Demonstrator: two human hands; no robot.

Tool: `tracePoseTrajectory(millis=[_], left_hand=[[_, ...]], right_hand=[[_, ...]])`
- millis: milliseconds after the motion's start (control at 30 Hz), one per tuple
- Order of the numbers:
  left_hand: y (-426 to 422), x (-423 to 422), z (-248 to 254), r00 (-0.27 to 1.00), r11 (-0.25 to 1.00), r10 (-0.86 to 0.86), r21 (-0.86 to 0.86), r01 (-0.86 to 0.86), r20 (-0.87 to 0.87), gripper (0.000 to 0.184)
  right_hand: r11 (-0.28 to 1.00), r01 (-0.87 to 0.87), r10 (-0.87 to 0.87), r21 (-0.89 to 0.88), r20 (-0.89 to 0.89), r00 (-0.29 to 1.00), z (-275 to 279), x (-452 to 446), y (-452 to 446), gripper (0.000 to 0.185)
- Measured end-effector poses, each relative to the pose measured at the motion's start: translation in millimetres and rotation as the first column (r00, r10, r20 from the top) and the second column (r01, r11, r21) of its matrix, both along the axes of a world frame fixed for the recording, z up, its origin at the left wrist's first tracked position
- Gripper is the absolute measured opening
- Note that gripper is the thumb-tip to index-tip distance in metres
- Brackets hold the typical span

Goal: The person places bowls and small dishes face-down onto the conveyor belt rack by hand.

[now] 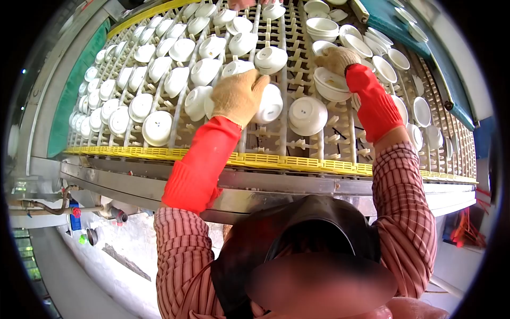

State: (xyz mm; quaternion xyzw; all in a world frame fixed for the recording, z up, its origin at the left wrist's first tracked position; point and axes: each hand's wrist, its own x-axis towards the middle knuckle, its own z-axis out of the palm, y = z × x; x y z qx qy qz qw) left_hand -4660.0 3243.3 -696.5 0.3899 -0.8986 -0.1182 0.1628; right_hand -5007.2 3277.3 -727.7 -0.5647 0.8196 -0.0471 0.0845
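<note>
My left hand (237,98), in a tan work glove with a red cuff, is closed at the edge of an upturned white bowl (271,105); some of its fingers are hidden. Another upturned bowl (197,102) lies just left of it. Further right, my right hand (336,60), gloved the same way, grips the rim of nested white bowls (330,87) that face upward with brownish residue inside. Between both hands, nearer the front edge, an upturned bowl (308,116) rests on the pegs.
A pegged conveyor rack (340,139) carries rows of upturned white bowls on the left and loose upright ones on the right. Its yellow edge (297,162) borders a metal frame. Another stack of bowls (322,27) stands behind. Another person's hand (241,3) shows at the far edge.
</note>
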Motion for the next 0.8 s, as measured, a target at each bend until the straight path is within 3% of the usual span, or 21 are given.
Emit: tracePoseTrajectory(millis=[33,67,133,200,300,400,433,500,533,567,600,633,667,733,800], left_hand=[[-10.8,2.4,-20.0,0.998,0.866,0.021,-0.499,0.011,0.059,0.045],[-9.4,3.6,-14.4,0.998,0.887,-0.025,-0.46,0.05,0.061,0.044],[-3.4,6.4,-4.6,0.99,0.915,-0.126,-0.378,0.14,0.064,0.042],[19.7,-6.3,0.9,0.955,0.873,-0.298,-0.406,0.269,-0.007,0.047],[53.7,-33.3,0.9,0.849,0.802,-0.522,-0.386,0.455,-0.084,0.05],[75.1,-61.4,-7.7,0.779,0.754,-0.616,-0.369,0.543,-0.113,0.054],[79.4,-68.3,-8.9,0.769,0.741,-0.631,-0.368,0.561,-0.1,0.056],[87.2,-79.1,-14.6,0.753,0.726,-0.655,-0.324,0.607,-0.057,0.062],[86.7,-88.4,-35.3,0.744,0.72,-0.657,-0.393,0.572,-0.119,0.06],[84.8,-92.7,-36.4,0.749,0.705,-0.656,-0.429,0.565,-0.091,0.055],[82.7,-95.4,-36.9,0.754,0.688,-0.654,-0.464,0.559,-0.062,0.05],[79.8,-95.3,-37.5,0.776,0.714,-0.63,-0.42,0.56,-0.036,0.049],[76.3,-93.2,-38.6,0.797,0.739,-0.604,-0.377,0.558,-0.006,0.048],[71.7,-88.5,-42.8,0.824,0.78,-0.566,-0.335,0.529,-0.015,0.046],[67.4,-92.8,-45.0,0.829,0.799,-0.552,-0.343,0.494,-0.092,0.045]], right_hand=[[0.997,0.016,-0.014,0.069,-0.029,0.999,4.9,3.8,-3.0,0.061],[0.99,0.033,-0.025,0.135,-0.061,0.998,7.5,3.3,-5.2,0.062],[0.997,-0.042,0.052,0.072,-0.143,0.988,-6.6,-2.0,-11.4,0.059],[0.996,-0.083,0.088,0.038,-0.167,0.982,-16.7,-5.1,-20.4,0.055],[0.926,-0.373,0.334,-0.049,-0.351,0.875,-14.8,-5.9,-14.7,0.037],[0.825,-0.35,0.363,-0.444,-0.058,0.93,-5.8,-12.4,-28.3,0.032],[0.787,-0.172,0.393,-0.593,0.266,0.88,-8.2,-5.1,-42.9,0.031],[0.64,-0.304,0.508,-0.706,0.092,0.856,-0.7,-22.4,-81.7,0.043],[0.666,-0.149,0.496,-0.731,0.285,0.82,4.6,-17.0,-95.3,0.052],[0.676,0.018,0.483,-0.737,0.461,0.745,11.0,-10.6,-108.3,0.062],[0.78,0.542,0.328,-0.312,0.942,0.069,11.4,21.1,-118.8,0.067],[0.824,0.503,0.204,-0.261,0.965,0.167,13.4,32.0,-111.7,0.057],[0.855,0.398,0.156,-0.332,0.897,0.413,15.4,30.4,-103.1,0.047],[0.858,0.206,0.169,-0.47,0.639,0.75,9.7,25.0,-81.4,0.037],[0.773,0.017,0.283,-0.634,0.368,0.886,-9.9,6.1,-48.6,0.041]])
